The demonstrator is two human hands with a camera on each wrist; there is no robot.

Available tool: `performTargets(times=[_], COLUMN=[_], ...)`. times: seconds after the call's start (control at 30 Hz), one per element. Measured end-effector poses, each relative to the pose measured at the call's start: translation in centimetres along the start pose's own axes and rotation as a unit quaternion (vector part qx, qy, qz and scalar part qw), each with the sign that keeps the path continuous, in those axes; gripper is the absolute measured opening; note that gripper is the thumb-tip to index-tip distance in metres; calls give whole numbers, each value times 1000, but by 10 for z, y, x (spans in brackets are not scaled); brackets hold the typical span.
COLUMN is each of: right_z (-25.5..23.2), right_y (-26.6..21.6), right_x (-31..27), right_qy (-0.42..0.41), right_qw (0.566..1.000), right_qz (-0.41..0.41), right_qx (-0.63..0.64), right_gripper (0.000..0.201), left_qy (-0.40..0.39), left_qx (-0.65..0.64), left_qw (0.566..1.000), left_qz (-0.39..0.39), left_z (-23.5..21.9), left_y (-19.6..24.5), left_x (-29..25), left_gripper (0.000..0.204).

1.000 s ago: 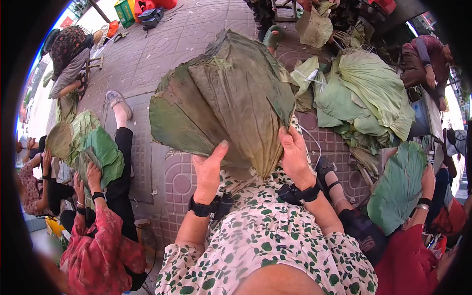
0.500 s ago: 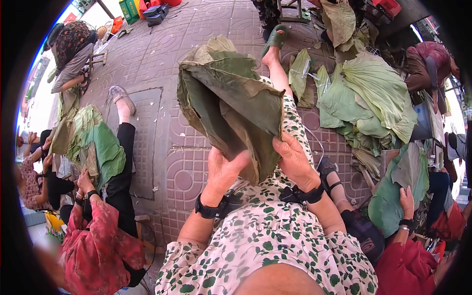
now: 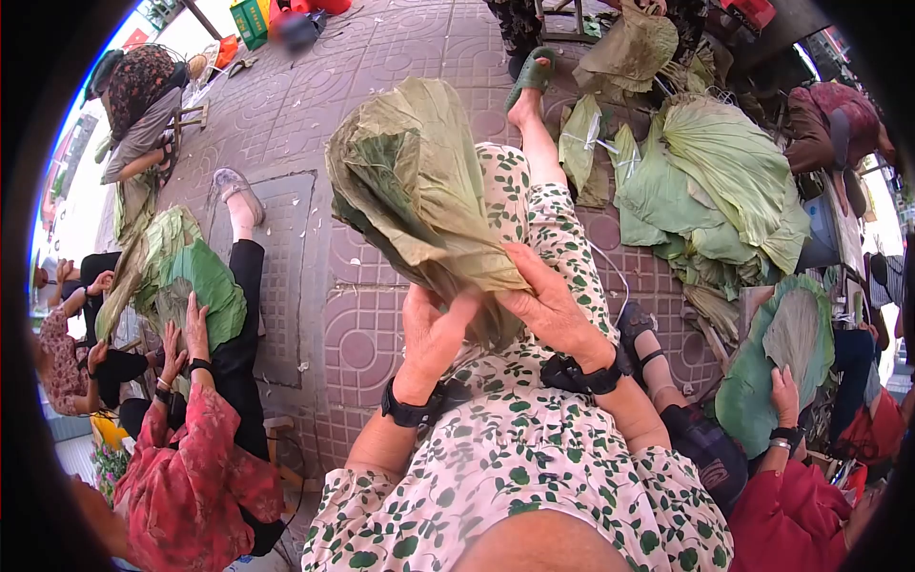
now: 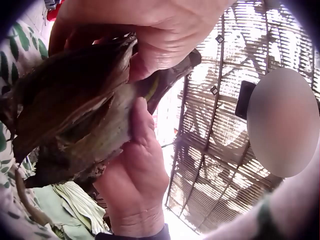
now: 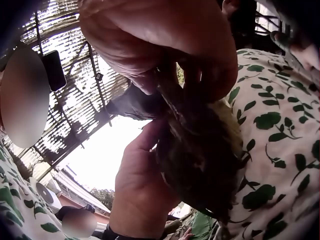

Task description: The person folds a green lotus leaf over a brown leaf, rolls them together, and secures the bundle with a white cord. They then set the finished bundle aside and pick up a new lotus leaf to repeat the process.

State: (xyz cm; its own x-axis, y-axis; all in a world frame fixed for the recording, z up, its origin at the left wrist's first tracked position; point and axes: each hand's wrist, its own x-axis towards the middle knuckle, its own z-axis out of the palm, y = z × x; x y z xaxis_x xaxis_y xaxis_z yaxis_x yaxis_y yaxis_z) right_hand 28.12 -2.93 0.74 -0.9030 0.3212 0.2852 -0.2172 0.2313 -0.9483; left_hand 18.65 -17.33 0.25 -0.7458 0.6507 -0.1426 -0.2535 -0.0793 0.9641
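Observation:
A folded bundle of dried lotus leaves [image 3: 419, 181], olive-brown with a darker green inner side, stands up over my lap in the head view. Its narrow lower end lies between both hands. My left hand [image 3: 429, 334] holds the lower left part, thumb toward the middle. With thumb and fingers, my right hand [image 3: 558, 305] pinches the lower right edge. In the left wrist view the bundle [image 4: 75, 115] looks dark and layered, gripped from above by the left hand [image 4: 145, 25]. The right wrist view shows the leaves [image 5: 200, 155] in shadow under the right hand [image 5: 165, 45].
A large pile of green lotus leaves [image 3: 710, 181] lies on the paving at right. Seated people on both sides hold leaves, including a green one [image 3: 205, 296] at left and another [image 3: 753, 381] at right. My outstretched leg wears a green slipper [image 3: 529, 76].
The broad, spread leaves have been folded into a narrower bundle, its lighter side now turned outward. Both hands still hold the lower end. The neighbour at right now has a smaller leaf over the green one.

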Motion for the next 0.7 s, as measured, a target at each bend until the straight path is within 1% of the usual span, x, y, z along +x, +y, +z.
performTargets(times=[0.03,0.07,0.1,0.13,0.17,0.23,0.37,0.43,0.47,0.53,0.57,0.63,0.67,0.7], right_z=[0,0,-2,-8,-15,-21,-14,-14,-14,-9,-6,1,4,7], right_y=[4,8,10,10,19,30,34,31,30,27,27,26,21,9], right_x=[-3,-6,-8,-7,-5,-10,-14,-13,-13,-13,-14,-15,-13,-9], right_qy=[1,66,129,161,217,224,219,154,153,120,121,136,134,123], right_qw=[1000,984,937,869,840,832,842,885,885,904,904,924,924,951], right_qz=[0,82,163,183,233,221,221,198,199,228,228,202,203,190], right_qx=[-1,143,283,429,440,456,441,392,392,341,341,296,296,210], right_gripper=[37,36,34,34,36,40,39,48,48,54,54,50,50,51], left_qy=[26,46,67,85,105,138,158,153,154,117,117,94,95,100], left_qx=[-33,-75,-116,-185,-210,-247,-278,-293,-293,-311,-311,-302,-302,-247], left_qw=[999,996,991,979,970,955,941,938,938,937,937,943,943,961], left_qz=[7,-1,-10,-29,-68,-92,-110,-103,-104,-109,-109,-106,-106,-77], left_z=[1,-5,-10,-12,-17,-23,-29,-28,-28,-27,-27,-26,-21,-13], left_y=[2,-1,0,2,6,-2,-14,-14,-13,-10,-9,-4,1,8], left_x=[1,5,9,11,10,13,16,15,15,14,14,14,12,9], left_gripper=[33,32,31,31,31,15,13,14,14,19,19,26,26,29])
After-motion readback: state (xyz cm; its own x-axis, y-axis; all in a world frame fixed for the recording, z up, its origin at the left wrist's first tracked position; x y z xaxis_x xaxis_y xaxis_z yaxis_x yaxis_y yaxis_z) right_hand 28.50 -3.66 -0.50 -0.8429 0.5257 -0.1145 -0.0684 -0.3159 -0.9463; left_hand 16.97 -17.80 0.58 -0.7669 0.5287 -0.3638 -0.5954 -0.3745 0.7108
